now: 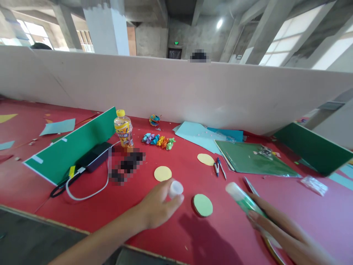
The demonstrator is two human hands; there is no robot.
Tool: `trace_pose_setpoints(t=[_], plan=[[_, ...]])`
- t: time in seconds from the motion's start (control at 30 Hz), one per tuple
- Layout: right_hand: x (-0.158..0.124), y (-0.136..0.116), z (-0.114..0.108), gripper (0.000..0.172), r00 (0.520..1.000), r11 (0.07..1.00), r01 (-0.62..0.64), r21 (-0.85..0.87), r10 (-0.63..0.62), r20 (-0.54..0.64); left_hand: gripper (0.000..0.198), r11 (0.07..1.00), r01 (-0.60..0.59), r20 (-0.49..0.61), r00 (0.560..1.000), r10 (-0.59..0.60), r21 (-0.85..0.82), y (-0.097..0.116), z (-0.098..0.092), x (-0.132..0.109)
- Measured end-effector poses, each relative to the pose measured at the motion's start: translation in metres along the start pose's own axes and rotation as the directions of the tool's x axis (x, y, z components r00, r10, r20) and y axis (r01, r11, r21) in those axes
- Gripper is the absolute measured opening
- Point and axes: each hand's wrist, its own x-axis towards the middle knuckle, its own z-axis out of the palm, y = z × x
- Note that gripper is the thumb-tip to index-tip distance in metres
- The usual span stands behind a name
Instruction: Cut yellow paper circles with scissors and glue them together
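Note:
Between thumb and fingers, my left hand (157,208) pinches a small white cap (175,189) above the red table. My right hand (275,224) grips a clear and green glue stick (245,200), its whitish uncapped end pointing up and left. A green paper circle (203,205), seemingly a small stack, lies between my hands. Just beyond my left hand is a pale yellow paper circle (162,173), and a second yellow circle (205,159) lies farther back. Scissors (250,186) lie partly hidden beneath my right hand.
A drawing compass (220,168) lies near a green folder (256,158) and light blue paper sheets (195,134). Behind are colourful crumpled paper pieces (159,141) and a yellow-capped drink bottle (124,129). Green boards (74,147) stand at both sides; a black power bank (95,156) with cables sits left.

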Motion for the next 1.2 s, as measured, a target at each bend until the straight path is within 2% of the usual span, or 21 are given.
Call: trace_pose_setpoints(t=[0.03, 0.1, 0.17, 0.27, 0.37, 0.43, 0.5, 0.57, 0.63, 0.73, 0.83, 0.93, 1.03, 1.13, 1.2], plan=[[0.002, -0.006, 0.011, 0.043, 0.995, 0.996, -0.068, 0.066, 0.062, 0.083, 0.027, 0.997, -0.07, -0.018, 0.997, 0.07, -0.027, 0.002, 0.008, 0.015], [0.006, -0.014, 0.032, 0.05, 0.968, 0.968, -0.172, 0.185, 0.132, 0.211, 0.026, 0.987, -0.158, -0.109, 0.981, 0.159, 0.019, 0.004, 0.022, 0.046], [0.014, -0.015, 0.051, 0.056, 0.97, 0.94, -0.168, 0.297, 0.104, 0.221, 0.027, 0.986, -0.142, -0.182, 0.971, 0.156, 0.091, 0.001, 0.032, 0.077], [0.028, -0.007, 0.071, 0.052, 0.996, 0.917, -0.079, 0.392, 0.054, 0.076, 0.024, 0.97, -0.07, -0.198, 0.973, 0.118, 0.232, -0.01, 0.04, 0.112], [0.04, 0.0, 0.081, 0.048, 0.996, 0.884, -0.059, 0.464, 0.082, -0.029, 0.02, 0.951, -0.031, -0.209, 0.973, 0.099, 0.307, -0.021, 0.047, 0.127], [0.045, 0.002, 0.083, 0.05, 0.996, 0.866, -0.07, 0.495, 0.092, -0.02, 0.019, 0.936, -0.028, -0.2, 0.974, 0.103, 0.351, -0.027, 0.05, 0.128], [0.048, 0.002, 0.082, 0.047, 0.997, 0.873, -0.068, 0.484, 0.077, 0.002, 0.029, 0.925, -0.028, -0.195, 0.975, 0.109, 0.379, -0.033, 0.049, 0.12], [0.05, 0.001, 0.079, 0.041, 0.998, 0.887, -0.059, 0.458, 0.059, 0.013, 0.045, 0.912, -0.023, -0.195, 0.974, 0.112, 0.41, -0.041, 0.043, 0.105], [0.052, 0.0, 0.076, 0.038, 0.998, 0.883, -0.056, 0.466, 0.054, 0.019, 0.052, 0.879, 0.009, -0.196, 0.976, 0.096, 0.477, -0.054, 0.032, 0.087], [0.054, -0.003, 0.075, 0.044, 0.998, 0.843, -0.061, 0.535, 0.048, 0.037, 0.049, 0.829, 0.127, -0.233, 0.972, 0.005, 0.544, -0.074, 0.01, 0.063], [0.056, -0.009, 0.08, 0.046, 0.996, 0.81, -0.09, 0.58, 0.075, 0.05, 0.039, 0.875, 0.129, -0.193, 0.98, -0.041, 0.467, -0.083, -0.01, 0.055], [0.06, -0.015, 0.088, 0.045, 0.994, 0.792, -0.102, 0.601, 0.098, 0.038, 0.026, 0.913, 0.1, -0.135, 0.99, -0.049, 0.396, -0.079, -0.024, 0.059], [0.067, -0.018, 0.093, 0.039, 0.996, 0.772, -0.086, 0.63, 0.085, 0.031, 0.02, 0.88, 0.031, -0.098, 0.995, 0.018, 0.474, -0.07, -0.031, 0.062], [0.074, -0.018, 0.096, 0.034, 0.997, 0.687, -0.076, 0.723, 0.048, 0.059, 0.024, 0.829, -0.006, -0.163, 0.979, 0.118, 0.559, -0.064, -0.028, 0.06], [0.078, -0.017, 0.098, 0.032, 0.997, 0.626, -0.073, 0.776, 0.02, 0.078, 0.022, 0.808, -0.068, -0.196, 0.955, 0.222, 0.585, -0.06, -0.019, 0.057]])
